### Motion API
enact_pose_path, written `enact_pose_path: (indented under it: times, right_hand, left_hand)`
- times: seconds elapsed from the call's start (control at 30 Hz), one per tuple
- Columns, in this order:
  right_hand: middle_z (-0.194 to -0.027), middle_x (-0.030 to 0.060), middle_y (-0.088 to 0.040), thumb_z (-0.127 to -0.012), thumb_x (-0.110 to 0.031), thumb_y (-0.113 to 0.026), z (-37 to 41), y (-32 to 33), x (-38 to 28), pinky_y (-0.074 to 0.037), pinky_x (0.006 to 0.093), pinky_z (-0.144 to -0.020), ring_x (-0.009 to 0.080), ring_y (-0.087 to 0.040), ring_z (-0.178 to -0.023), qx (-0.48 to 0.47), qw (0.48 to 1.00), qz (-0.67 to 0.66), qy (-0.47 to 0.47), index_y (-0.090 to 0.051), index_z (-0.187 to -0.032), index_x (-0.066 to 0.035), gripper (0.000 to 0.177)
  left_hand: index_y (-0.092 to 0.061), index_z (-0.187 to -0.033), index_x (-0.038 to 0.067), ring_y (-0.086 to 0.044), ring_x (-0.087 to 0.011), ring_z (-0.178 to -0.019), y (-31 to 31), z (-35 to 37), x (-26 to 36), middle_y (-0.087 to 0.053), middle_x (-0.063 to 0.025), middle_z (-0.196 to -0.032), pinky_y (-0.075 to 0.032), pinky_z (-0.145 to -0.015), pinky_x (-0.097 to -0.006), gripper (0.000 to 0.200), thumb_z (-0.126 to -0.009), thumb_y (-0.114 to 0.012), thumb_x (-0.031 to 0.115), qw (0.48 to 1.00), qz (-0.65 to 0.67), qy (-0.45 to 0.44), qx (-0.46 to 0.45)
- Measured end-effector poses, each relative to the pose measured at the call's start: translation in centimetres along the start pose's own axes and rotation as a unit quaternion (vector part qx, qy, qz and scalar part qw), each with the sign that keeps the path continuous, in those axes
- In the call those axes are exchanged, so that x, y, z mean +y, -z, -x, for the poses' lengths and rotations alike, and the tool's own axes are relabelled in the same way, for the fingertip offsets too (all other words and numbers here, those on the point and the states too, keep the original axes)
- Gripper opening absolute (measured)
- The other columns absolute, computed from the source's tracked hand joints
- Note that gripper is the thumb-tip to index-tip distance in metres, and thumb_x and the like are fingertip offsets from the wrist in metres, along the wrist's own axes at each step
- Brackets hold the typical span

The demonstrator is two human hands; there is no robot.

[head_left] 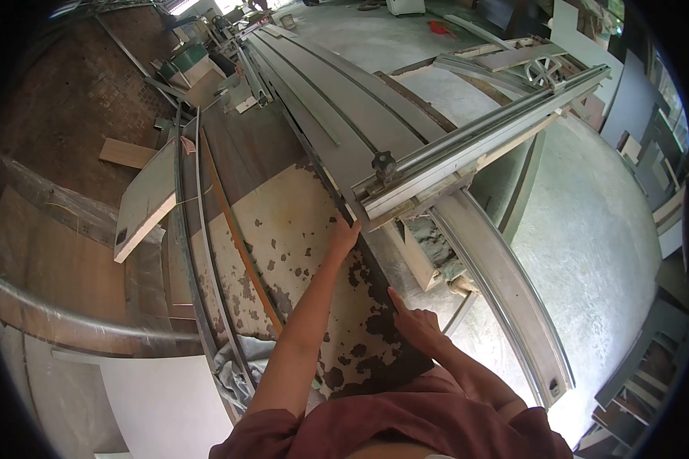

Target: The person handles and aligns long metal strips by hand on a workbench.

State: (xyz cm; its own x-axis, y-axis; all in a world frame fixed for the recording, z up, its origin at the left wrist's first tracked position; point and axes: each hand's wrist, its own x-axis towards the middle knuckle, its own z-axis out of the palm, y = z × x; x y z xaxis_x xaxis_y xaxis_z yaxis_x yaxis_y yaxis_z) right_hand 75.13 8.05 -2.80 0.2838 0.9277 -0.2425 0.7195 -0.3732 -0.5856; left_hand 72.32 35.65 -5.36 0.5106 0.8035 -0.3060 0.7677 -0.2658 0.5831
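Observation:
My left hand [343, 236] is closed around the near corner of the long grey sliding table [325, 88], beside its dark edge strip. The patchy, worn machine top [283, 222] lies below and to the left of it. Nearer my body, my right hand [417, 327] rests at the dark right edge of that top, index finger stretched forward and the others partly curled, with nothing visible in it. A metal crossbar fence [452, 172] with a black knob [383, 162] sits just beyond my left hand.
A curved metal rail [505, 287] runs down at the right. Wood offcuts [413, 252] stand beneath the fence. At the left are a thick light board [147, 197], long metal strips and a white panel [157, 394]. A grey cloth [241, 371] lies near my left forearm.

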Motion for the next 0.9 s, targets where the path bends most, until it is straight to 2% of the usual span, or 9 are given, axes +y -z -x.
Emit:
enact_pose_path:
  times: [0.07, 0.13, 0.23, 0.37, 0.47, 0.53, 0.63, 0.73, 0.9]
  right_hand:
    - [-0.063, 0.0190, -0.059, -0.084, -0.025, -0.045, 0.0, -0.3, 0.3, -0.046, 0.0449, -0.056, 0.0365, -0.059, -0.059, 0.010, 1.000, 0.002, 0.002, -0.017, -0.136, -0.020, 0.059]
    - [-0.063, 0.0186, -0.059, -0.083, -0.025, -0.046, -0.2, -0.5, 0.6, -0.046, 0.0446, -0.054, 0.0360, -0.059, -0.058, 0.020, 1.000, 0.009, 0.002, -0.017, -0.136, -0.021, 0.061]
    - [-0.060, 0.0187, -0.058, -0.082, -0.024, -0.046, -0.3, -1.0, 1.1, -0.046, 0.0452, -0.052, 0.0364, -0.059, -0.056, 0.025, 0.999, 0.021, 0.001, -0.019, -0.136, -0.020, 0.060]
    - [-0.057, 0.0182, -0.057, -0.081, -0.021, -0.046, -1.1, -1.1, 1.8, -0.045, 0.0459, -0.051, 0.0368, -0.058, -0.054, 0.063, 0.997, 0.030, 0.020, -0.021, -0.135, -0.019, 0.060]
    - [-0.058, 0.0186, -0.057, -0.080, -0.019, -0.046, -1.9, -1.6, 2.1, -0.045, 0.0458, -0.051, 0.0370, -0.058, -0.055, 0.074, 0.996, 0.031, 0.029, -0.022, -0.135, -0.019, 0.060]
    - [-0.058, 0.0190, -0.057, -0.079, -0.018, -0.046, -2.3, -1.4, 2.1, -0.045, 0.0457, -0.051, 0.0371, -0.058, -0.055, 0.079, 0.996, 0.033, 0.029, -0.022, -0.134, -0.019, 0.060]
    - [-0.060, 0.0194, -0.058, -0.079, -0.018, -0.045, -2.8, -1.2, 2.0, -0.046, 0.0451, -0.051, 0.0367, -0.059, -0.056, 0.080, 0.995, 0.049, 0.022, -0.022, -0.134, -0.019, 0.060]
    - [-0.062, 0.0198, -0.058, -0.079, -0.017, -0.045, -3.5, -1.3, 2.2, -0.046, 0.0448, -0.053, 0.0366, -0.059, -0.057, 0.094, 0.994, 0.039, 0.028, -0.022, -0.134, -0.019, 0.060]
    - [-0.062, 0.0200, -0.058, -0.081, -0.023, -0.047, -4.2, -1.4, 2.1, -0.047, 0.0460, -0.056, 0.0381, -0.059, -0.058, 0.074, 0.997, 0.023, 0.015, -0.022, -0.134, -0.021, 0.058]
  left_hand:
    - [-0.009, -0.133, -0.008, -0.037, -0.0399, -0.117, -0.5, 0.2, -0.2, -0.029, -0.0293, -0.131, -0.031, -0.098, -0.0411, 0.084, -0.082, -0.049, 0.045, 0.999, 0.011, -0.019, 0.034]
    - [0.000, -0.135, -0.002, -0.051, -0.0373, -0.102, -1.6, -0.2, -0.9, -0.043, -0.0289, -0.119, -0.043, -0.086, -0.0403, 0.083, -0.084, -0.046, 0.045, 0.994, -0.008, -0.045, 0.104]
    - [0.001, -0.135, 0.000, -0.048, -0.0364, -0.107, -2.7, -0.1, -1.9, -0.038, -0.0276, -0.125, -0.042, -0.088, -0.0400, 0.084, -0.084, -0.045, 0.048, 0.983, 0.018, -0.071, 0.170]
    - [-0.002, -0.136, 0.001, -0.047, -0.0350, -0.109, -1.5, 3.2, -0.3, -0.035, -0.0254, -0.127, -0.042, -0.088, -0.0398, 0.081, -0.084, -0.046, 0.046, 0.984, 0.096, -0.061, 0.134]
    - [-0.006, -0.136, 0.002, -0.046, -0.0336, -0.109, -0.7, 5.0, 0.2, -0.035, -0.0238, -0.127, -0.043, -0.087, -0.0391, 0.076, -0.085, -0.046, 0.042, 0.993, 0.119, 0.012, -0.001]
    - [-0.011, -0.135, 0.002, -0.048, -0.0331, -0.105, -2.7, 4.1, -1.2, -0.039, -0.0230, -0.122, -0.045, -0.084, -0.0388, 0.072, -0.085, -0.047, 0.039, 0.983, 0.046, -0.101, 0.145]
    - [-0.012, -0.135, 0.003, -0.047, -0.0336, -0.108, -4.1, 3.7, -1.3, -0.037, -0.0224, -0.126, -0.045, -0.083, -0.0392, 0.071, -0.085, -0.047, 0.038, 0.962, -0.017, -0.128, 0.241]
    - [-0.011, -0.136, 0.005, -0.043, -0.0344, -0.112, -4.8, 3.3, -0.9, -0.032, -0.0219, -0.131, -0.045, -0.084, -0.0390, 0.071, -0.085, -0.047, 0.038, 0.952, -0.022, -0.181, 0.247]
    - [-0.007, -0.137, 0.007, -0.041, -0.0343, -0.115, -4.8, 3.2, -0.7, -0.026, -0.0203, -0.136, -0.043, -0.087, -0.0383, 0.076, -0.083, -0.050, 0.039, 0.964, 0.010, -0.159, 0.211]
